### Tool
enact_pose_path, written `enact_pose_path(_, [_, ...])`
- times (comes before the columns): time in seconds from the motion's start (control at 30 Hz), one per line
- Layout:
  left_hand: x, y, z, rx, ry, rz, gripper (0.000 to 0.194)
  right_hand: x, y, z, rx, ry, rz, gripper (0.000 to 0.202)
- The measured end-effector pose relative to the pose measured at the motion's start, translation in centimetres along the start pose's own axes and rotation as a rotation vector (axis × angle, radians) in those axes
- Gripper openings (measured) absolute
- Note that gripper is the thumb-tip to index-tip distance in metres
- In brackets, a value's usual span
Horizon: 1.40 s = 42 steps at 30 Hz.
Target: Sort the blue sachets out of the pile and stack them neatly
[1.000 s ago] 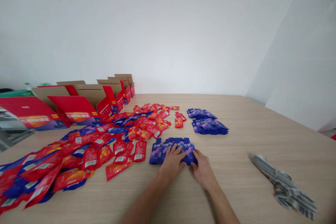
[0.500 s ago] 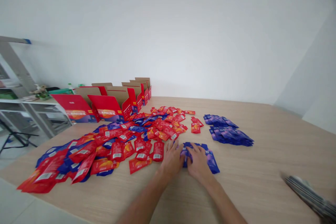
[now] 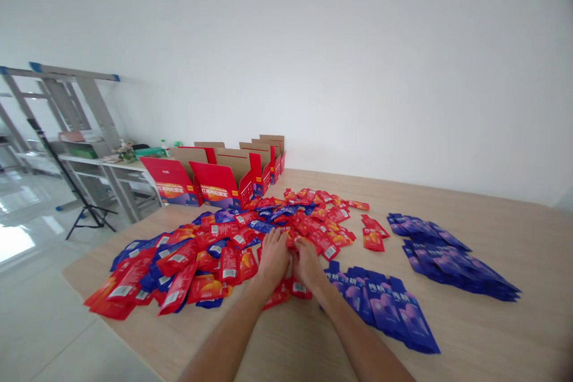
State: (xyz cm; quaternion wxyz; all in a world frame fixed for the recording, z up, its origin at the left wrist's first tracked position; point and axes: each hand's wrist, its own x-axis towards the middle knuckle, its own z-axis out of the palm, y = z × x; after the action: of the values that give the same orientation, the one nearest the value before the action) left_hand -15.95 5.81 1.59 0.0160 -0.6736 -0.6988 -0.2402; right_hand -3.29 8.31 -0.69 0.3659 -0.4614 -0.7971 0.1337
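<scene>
In the head view, my left hand point(image 3: 274, 255) is at the near edge of a heap of red and blue pouches, its fingers bent and held together. My right hand point(image 3: 308, 262) is beside it, fingers curled in. Both close on a red pouch point(image 3: 290, 239) between them; the fingertips are partly hidden. More red pouches point(image 3: 301, 289) lie under and just in front of my hands. Close to my right forearm, a fanned row of blue pouches point(image 3: 385, 304) lies face up on the table, its left end partly covered by the arm.
Two overlapping stacks of blue pouches point(image 3: 425, 231) point(image 3: 461, 268) lie at the right. Two red pouches point(image 3: 372, 239) sit apart from the heap point(image 3: 179, 256). Open red cartons point(image 3: 219, 191) line the back left of the table point(image 3: 492, 203). A black tripod point(image 3: 89, 209) stands on the floor.
My hands have left the row of blue pouches and moved left onto the red ones. The view has turned left, and the blurred dark striped thing at the lower right is out of sight.
</scene>
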Motion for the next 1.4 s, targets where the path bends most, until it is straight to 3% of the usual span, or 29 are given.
enact_pose_path(0.13, [3.2,-2.7,0.0,0.049,0.022,-0.083,0.05,2.2,-0.4,2.4,0.038,0.005,0.007,0.036])
enact_pose_path(0.27, [4.8,-4.9,0.8,0.042,0.021,-0.12,0.041,3.6,-0.6,4.1,0.103,0.019,0.015,0.035])
enact_pose_path(0.37, [4.9,-5.5,1.0,0.012,0.04,-0.123,0.033,4.1,-0.4,5.0,0.165,0.04,0.05,0.037])
enact_pose_path(0.5, [4.8,-4.9,0.4,-0.069,0.096,-0.11,0.033,4.4,0.1,5.6,0.248,0.087,0.144,0.048])
enact_pose_path(0.6, [5.1,-4.0,-0.1,-0.16,0.11,-0.103,0.03,4.6,0.1,5.5,0.333,0.094,0.187,0.054])
enact_pose_path(0.73, [5.9,-3.2,-0.4,-0.291,0.114,-0.102,0.028,4.9,-0.2,4.8,0.426,0.086,0.204,0.042])
enact_pose_path(0.97, [7.9,-4.2,0.4,-0.428,0.107,-0.146,0.028,5.7,0.5,3.5,0.411,0.08,0.284,0.032])
enact_pose_path(1.2, [11.2,-6.2,1.8,-0.248,0.121,-0.171,0.04,6.8,1.7,2.9,0.336,0.088,0.368,0.031])
enact_pose_path(1.3, [13.2,-6.9,3.0,-0.145,0.066,-0.199,0.066,7.0,2.1,2.8,0.311,0.104,0.395,0.03])
enact_pose_path(1.4, [15.0,-7.6,4.4,-0.075,-0.02,-0.26,0.07,7.1,2.4,2.8,0.295,0.108,0.414,0.03])
